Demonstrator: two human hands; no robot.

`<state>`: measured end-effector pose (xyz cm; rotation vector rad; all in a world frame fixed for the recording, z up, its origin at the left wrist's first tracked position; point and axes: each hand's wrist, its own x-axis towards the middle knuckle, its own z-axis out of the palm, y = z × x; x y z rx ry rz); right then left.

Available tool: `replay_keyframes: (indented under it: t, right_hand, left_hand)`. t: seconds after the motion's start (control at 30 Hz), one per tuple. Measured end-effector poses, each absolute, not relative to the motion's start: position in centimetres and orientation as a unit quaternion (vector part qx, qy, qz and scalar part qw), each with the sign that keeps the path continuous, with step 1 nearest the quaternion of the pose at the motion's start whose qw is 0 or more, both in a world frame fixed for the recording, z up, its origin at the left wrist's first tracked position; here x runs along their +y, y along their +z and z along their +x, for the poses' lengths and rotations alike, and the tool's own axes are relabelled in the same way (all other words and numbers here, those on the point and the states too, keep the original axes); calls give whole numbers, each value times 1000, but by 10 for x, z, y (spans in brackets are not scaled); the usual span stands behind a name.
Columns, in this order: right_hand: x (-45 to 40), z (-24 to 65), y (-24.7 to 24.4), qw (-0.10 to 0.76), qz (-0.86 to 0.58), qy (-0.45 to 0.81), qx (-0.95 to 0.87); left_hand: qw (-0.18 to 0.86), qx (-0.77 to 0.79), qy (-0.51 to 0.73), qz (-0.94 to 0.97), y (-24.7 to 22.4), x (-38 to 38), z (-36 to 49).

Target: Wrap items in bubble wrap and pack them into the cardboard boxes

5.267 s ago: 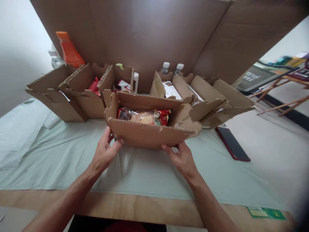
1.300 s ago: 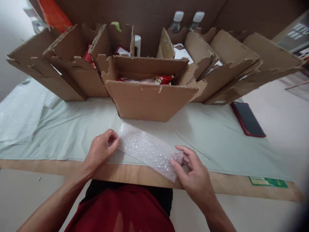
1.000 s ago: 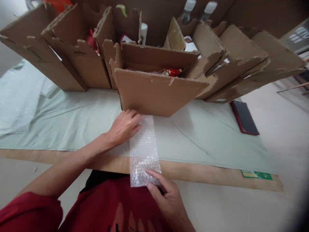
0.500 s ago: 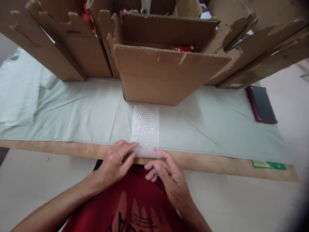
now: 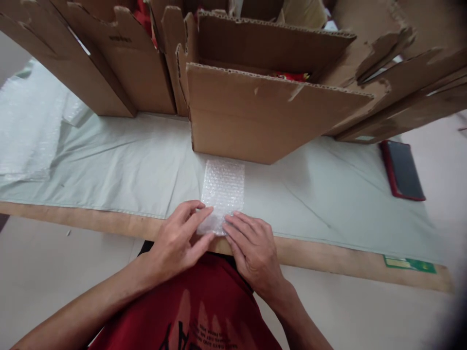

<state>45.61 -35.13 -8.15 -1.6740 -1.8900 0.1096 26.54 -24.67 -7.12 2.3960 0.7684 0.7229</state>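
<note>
A narrow strip of clear bubble wrap (image 5: 224, 183) lies on the pale green cloth, running from the front cardboard box down to the table's near edge. Its near end looks folded over. My left hand (image 5: 180, 236) touches the left side of that near end, fingers apart and thumb at the bottom edge. On the right side, my right hand (image 5: 253, 245) lies palm down with its fingertips on the wrap, fingers stretched out side by side. Whether anything lies inside the fold cannot be made out.
Cardboard boxes (image 5: 248, 114) with red packets inside stand along the back. More bubble wrap (image 5: 31, 121) is piled at the left. A dark phone in a red case (image 5: 404, 170) lies at the right; a green card (image 5: 408, 264) is on the wooden edge.
My right hand has turned from half-curled to palm down and moved onto the wrap's near end. My left hand has spread its thumb and fingers slightly. The camera view has shifted a little.
</note>
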Motion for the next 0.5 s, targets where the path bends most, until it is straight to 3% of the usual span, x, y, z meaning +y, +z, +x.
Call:
replay_keyframes:
  t: [0.23,0.5]
  right_hand:
    - [-337,466,-71,350,-623,95,-693]
    - [-337,469,-74,309,-661,-37,-682]
  left_hand:
    - [240,232,258,907,-72,-238,263]
    - [197,319,216,901,-81,-210,283]
